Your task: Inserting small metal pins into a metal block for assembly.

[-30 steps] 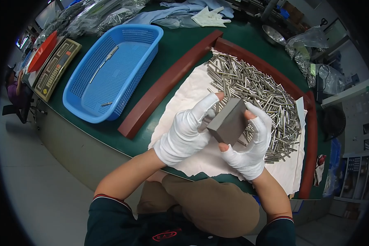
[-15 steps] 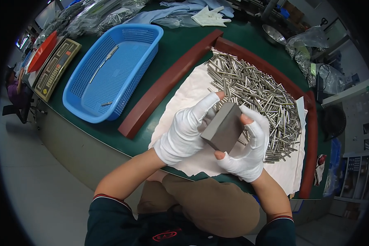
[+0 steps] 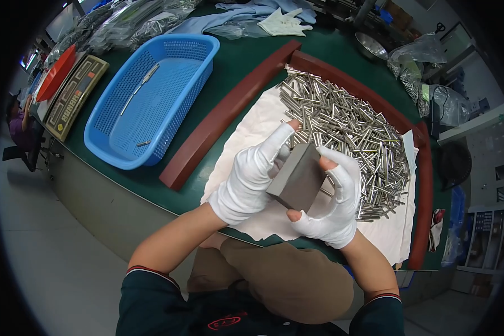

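My right hand [image 3: 341, 196], in a white glove with bare fingertips, is closed on a flat grey block [image 3: 299, 178] with a smooth face, held tilted. Close against the block's left side is my left hand [image 3: 256, 173], gloved the same way. One of its fingers points up and away, while the others curl in behind the block, where what they hold is hidden. Beyond both hands lies a wide heap of short shiny metal pins [image 3: 347, 129], spread on a pale cloth [image 3: 235, 148].
Dark red rails [image 3: 229, 117] border the cloth on the green table [image 3: 246, 56]. To the left stand a blue plastic basket [image 3: 109, 140] with a few metal pieces in it and a scale [image 3: 75, 98] with a red tray [image 3: 56, 73]. A metal bowl [image 3: 371, 46] sits at the far right.
The grey block and my right hand have shifted slightly left. My left hand has moved a little left too, and its raised finger reaches slightly higher.
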